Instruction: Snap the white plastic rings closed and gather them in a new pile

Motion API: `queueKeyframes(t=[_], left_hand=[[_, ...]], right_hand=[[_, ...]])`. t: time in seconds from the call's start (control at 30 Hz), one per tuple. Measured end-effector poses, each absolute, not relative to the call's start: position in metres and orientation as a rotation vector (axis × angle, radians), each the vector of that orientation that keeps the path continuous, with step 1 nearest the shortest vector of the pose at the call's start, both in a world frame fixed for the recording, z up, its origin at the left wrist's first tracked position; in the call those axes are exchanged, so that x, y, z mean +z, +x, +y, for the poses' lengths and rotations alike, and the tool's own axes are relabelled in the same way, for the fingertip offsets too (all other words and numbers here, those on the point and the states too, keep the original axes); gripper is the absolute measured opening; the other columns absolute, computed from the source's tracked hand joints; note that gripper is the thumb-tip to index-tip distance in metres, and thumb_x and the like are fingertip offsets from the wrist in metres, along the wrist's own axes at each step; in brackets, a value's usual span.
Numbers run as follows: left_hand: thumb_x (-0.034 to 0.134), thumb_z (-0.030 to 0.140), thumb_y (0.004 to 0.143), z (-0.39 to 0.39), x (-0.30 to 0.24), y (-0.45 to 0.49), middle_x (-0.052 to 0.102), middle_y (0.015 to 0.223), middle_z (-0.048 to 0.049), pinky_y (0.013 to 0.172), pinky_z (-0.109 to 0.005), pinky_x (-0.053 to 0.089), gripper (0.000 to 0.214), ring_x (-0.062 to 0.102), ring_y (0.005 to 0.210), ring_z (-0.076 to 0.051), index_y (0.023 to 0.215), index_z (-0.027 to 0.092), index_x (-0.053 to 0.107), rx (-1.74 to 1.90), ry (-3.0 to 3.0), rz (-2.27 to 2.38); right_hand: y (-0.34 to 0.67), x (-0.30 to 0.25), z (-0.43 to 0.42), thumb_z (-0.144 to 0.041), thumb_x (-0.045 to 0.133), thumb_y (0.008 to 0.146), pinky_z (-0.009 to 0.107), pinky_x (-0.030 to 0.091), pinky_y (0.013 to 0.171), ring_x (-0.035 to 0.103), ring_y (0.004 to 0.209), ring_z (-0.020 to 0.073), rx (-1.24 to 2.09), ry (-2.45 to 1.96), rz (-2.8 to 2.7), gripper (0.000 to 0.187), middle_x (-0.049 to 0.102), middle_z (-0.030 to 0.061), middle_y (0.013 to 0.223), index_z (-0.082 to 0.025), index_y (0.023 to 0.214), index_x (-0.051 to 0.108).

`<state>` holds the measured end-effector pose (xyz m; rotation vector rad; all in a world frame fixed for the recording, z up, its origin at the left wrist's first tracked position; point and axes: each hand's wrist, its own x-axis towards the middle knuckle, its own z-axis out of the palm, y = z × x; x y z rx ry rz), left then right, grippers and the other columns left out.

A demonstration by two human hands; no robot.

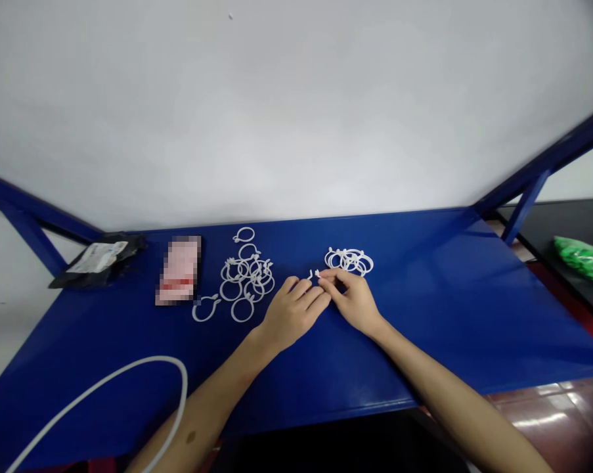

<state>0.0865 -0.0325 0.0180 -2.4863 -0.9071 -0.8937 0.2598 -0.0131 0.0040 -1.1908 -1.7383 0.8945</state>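
Observation:
My left hand and my right hand meet over the middle of the blue table. Their fingers are closed around a small white plastic ring clip, whose two end tabs show between the fingertips while my hands cover most of its loop. Left of my left hand lies a loose spread of white ring clips, each a thin loop with small tabs at its ends. Just beyond my right hand is a tighter pile of similar ring clips.
A phone-shaped item with a blurred-out face lies on the blue table at left. Beside it is a black plastic bag with a label. A white cable arcs across the near left. Blue frame bars border both sides; a green packet lies far right.

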Motion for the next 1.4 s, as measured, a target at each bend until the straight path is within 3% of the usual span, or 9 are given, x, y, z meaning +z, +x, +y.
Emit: queueKeyframes(t=[0.23,0.33,0.57,0.77,0.87,1.0,1.13,1.4], left_hand=[[0.058,0.013,0.095,-0.031,0.013,0.086,0.07,0.097,-0.0068,0.079,-0.034,0.046,0.007,0.06,0.087,-0.02,0.1,0.016,0.061,-0.992,-2.496,-1.092],[0.063,0.019,0.093,-0.028,0.009,0.082,0.069,0.099,-0.0108,0.077,-0.036,0.048,0.016,0.062,0.089,-0.024,0.107,0.013,0.06,-0.947,-2.451,-1.334],[0.058,0.016,0.095,-0.019,0.005,0.071,0.072,0.082,-0.0018,0.073,-0.035,0.045,0.006,0.065,0.075,-0.021,0.092,0.019,0.061,-1.0,-2.473,-1.55],[0.053,0.019,0.097,-0.019,0.01,0.069,0.073,0.086,-0.0025,0.076,-0.033,0.05,0.01,0.067,0.077,-0.018,0.097,0.02,0.063,-1.308,-2.382,-1.677],[0.053,0.018,0.096,-0.016,0.008,0.066,0.072,0.091,-0.004,0.079,-0.036,0.051,0.011,0.067,0.083,-0.02,0.102,0.02,0.061,-1.253,-2.382,-1.809],[0.047,0.003,0.09,-0.012,0.005,0.062,0.069,0.103,-0.0085,0.089,-0.044,0.049,0.032,0.063,0.099,-0.026,0.116,0.018,0.057,-0.998,-2.427,-1.872],[0.044,-0.006,0.081,-0.016,0.007,0.064,0.064,0.115,-0.0097,0.092,-0.045,0.046,0.054,0.057,0.108,-0.027,0.128,0.019,0.052,-0.876,-2.536,-1.858],[0.052,-0.001,0.074,-0.021,0.007,0.065,0.059,0.129,-0.0086,0.095,-0.047,0.04,0.067,0.051,0.114,-0.029,0.137,0.024,0.048,-0.773,-2.763,-1.73]], right_hand=[[0.263,0.007,-0.011,-0.031,0.063,0.093,0.026,0.053,0.064,0.065,0.065,0.0137,0.833,-1.19,-1.705,0.016,0.072,0.0009,0.077,-0.02,0.099,0.071],[0.264,0.008,-0.01,-0.031,0.063,0.093,0.025,0.052,0.064,0.064,0.064,0.0134,0.787,-1.195,-1.708,0.016,0.072,0.001,0.077,-0.019,0.1,0.071],[0.268,0.008,-0.006,-0.028,0.06,0.095,0.026,0.049,0.061,0.061,0.062,0.0137,0.572,-1.222,-1.805,0.015,0.07,0.0019,0.074,-0.019,0.096,0.072],[0.269,0.004,-0.005,-0.027,0.059,0.096,0.029,0.051,0.07,0.065,0.071,0.0161,0.488,-1.234,-1.894,0.016,0.072,0.0036,0.081,-0.019,0.096,0.072],[0.271,0.006,-0.005,-0.027,0.059,0.096,0.029,0.051,0.068,0.064,0.069,0.0163,0.479,-1.242,-1.883,0.016,0.071,0.0034,0.078,-0.019,0.096,0.073],[0.271,0.009,-0.005,-0.028,0.06,0.095,0.028,0.05,0.063,0.061,0.063,0.0144,0.511,-1.243,-1.843,0.016,0.069,0.002,0.075,-0.02,0.1,0.072],[0.269,0.009,-0.007,-0.028,0.061,0.094,0.026,0.049,0.06,0.059,0.06,0.0128,0.558,-1.239,-1.795,0.014,0.068,0.0011,0.074,-0.019,0.099,0.071],[0.267,0.009,-0.009,-0.029,0.061,0.096,0.027,0.051,0.064,0.063,0.066,0.0138,0.588,-1.22,-1.824,0.013,0.07,0.0018,0.079,-0.02,0.099,0.07]])
